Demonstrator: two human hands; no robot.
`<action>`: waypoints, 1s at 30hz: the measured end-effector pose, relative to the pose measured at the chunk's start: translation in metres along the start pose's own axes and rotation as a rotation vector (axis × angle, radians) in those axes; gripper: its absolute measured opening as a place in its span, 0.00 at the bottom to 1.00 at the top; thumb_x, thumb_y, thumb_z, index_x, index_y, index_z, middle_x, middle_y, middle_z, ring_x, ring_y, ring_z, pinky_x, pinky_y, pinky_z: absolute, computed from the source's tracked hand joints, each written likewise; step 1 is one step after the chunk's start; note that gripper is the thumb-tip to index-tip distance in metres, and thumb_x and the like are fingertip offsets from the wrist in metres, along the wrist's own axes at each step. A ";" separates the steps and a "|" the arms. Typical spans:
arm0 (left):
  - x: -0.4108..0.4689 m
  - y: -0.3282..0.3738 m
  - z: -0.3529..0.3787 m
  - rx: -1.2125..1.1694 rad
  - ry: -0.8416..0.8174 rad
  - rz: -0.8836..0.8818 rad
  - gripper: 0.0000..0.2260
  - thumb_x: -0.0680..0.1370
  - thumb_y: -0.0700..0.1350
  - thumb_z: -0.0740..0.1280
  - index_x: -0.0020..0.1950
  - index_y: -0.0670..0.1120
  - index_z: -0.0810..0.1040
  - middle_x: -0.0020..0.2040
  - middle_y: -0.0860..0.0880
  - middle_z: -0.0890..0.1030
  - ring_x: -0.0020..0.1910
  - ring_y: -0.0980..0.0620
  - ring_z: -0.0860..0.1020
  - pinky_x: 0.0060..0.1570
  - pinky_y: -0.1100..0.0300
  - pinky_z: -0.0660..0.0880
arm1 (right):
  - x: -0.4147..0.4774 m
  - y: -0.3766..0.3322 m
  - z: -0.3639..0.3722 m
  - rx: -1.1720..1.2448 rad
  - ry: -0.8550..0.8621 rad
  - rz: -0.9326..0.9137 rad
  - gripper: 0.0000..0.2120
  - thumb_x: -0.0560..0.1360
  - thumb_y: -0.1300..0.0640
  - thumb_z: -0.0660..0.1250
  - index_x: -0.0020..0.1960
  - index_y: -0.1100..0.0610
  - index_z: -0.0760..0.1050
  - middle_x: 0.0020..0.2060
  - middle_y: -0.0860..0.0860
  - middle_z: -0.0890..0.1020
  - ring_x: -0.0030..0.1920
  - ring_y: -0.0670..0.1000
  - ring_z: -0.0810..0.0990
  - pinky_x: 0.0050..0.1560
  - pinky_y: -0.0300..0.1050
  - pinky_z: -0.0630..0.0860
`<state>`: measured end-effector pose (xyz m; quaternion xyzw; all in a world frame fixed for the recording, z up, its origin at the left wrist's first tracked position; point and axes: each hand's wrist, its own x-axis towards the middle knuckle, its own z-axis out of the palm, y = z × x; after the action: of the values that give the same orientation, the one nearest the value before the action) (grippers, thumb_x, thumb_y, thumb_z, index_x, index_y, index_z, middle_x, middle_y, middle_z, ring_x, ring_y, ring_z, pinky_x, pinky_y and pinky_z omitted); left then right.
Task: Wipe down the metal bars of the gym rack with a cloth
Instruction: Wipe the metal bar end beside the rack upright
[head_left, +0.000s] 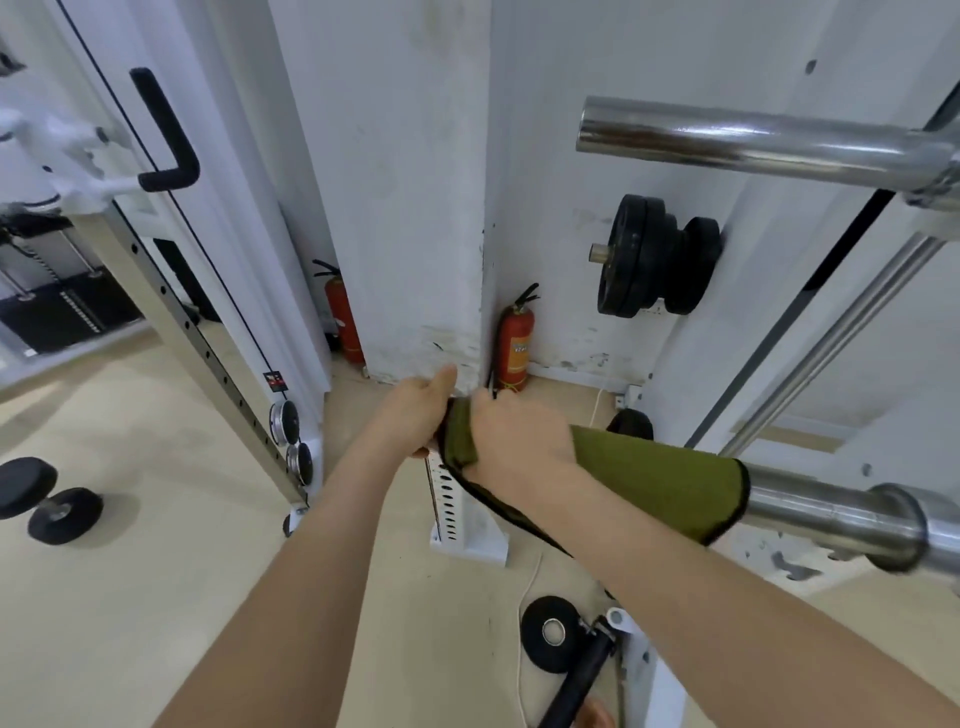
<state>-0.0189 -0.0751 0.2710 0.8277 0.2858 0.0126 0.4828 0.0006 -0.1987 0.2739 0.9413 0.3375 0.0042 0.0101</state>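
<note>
A green cloth with black edging (660, 480) is wrapped over the end of a chrome barbell sleeve (831, 509) that runs in from the right. My right hand (514, 436) presses on top of the cloth and grips the bar through it. My left hand (418, 410) closes on the cloth's left end at the bar's tip, thumb up. The bar's tip is hidden under cloth and hands. A second chrome bar (737, 137) sticks out higher up on the right.
White rack uprights (208, 353) stand at left, a perforated white post (457, 499) sits below my hands. Black weight plates (649, 254) hang on the wall peg. Two red fire extinguishers (514, 348) flank the pillar. Dumbbells (47, 499) lie on the floor at left.
</note>
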 end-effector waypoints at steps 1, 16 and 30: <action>0.001 -0.004 0.001 0.031 0.027 0.106 0.18 0.82 0.53 0.55 0.46 0.41 0.76 0.41 0.46 0.77 0.42 0.47 0.76 0.36 0.61 0.71 | 0.008 -0.015 0.003 0.014 0.044 -0.022 0.21 0.72 0.48 0.68 0.60 0.56 0.69 0.52 0.52 0.80 0.51 0.55 0.81 0.42 0.47 0.69; -0.053 0.041 0.108 0.800 0.191 0.822 0.15 0.79 0.48 0.55 0.46 0.51 0.81 0.45 0.51 0.82 0.47 0.47 0.79 0.63 0.45 0.62 | -0.124 0.178 0.005 -0.024 -0.004 0.196 0.29 0.69 0.35 0.64 0.64 0.50 0.67 0.53 0.48 0.76 0.55 0.51 0.76 0.57 0.49 0.66; -0.124 0.119 0.262 1.041 -0.080 0.921 0.39 0.67 0.66 0.71 0.70 0.47 0.64 0.52 0.44 0.77 0.49 0.45 0.76 0.49 0.52 0.72 | -0.268 0.293 -0.002 -0.033 0.186 0.596 0.14 0.73 0.50 0.68 0.58 0.51 0.79 0.51 0.48 0.80 0.52 0.54 0.78 0.47 0.49 0.72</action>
<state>0.0102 -0.3866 0.2588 0.9883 -0.1438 0.0468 -0.0212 -0.0203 -0.5946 0.2817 0.9940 0.0461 0.0987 -0.0072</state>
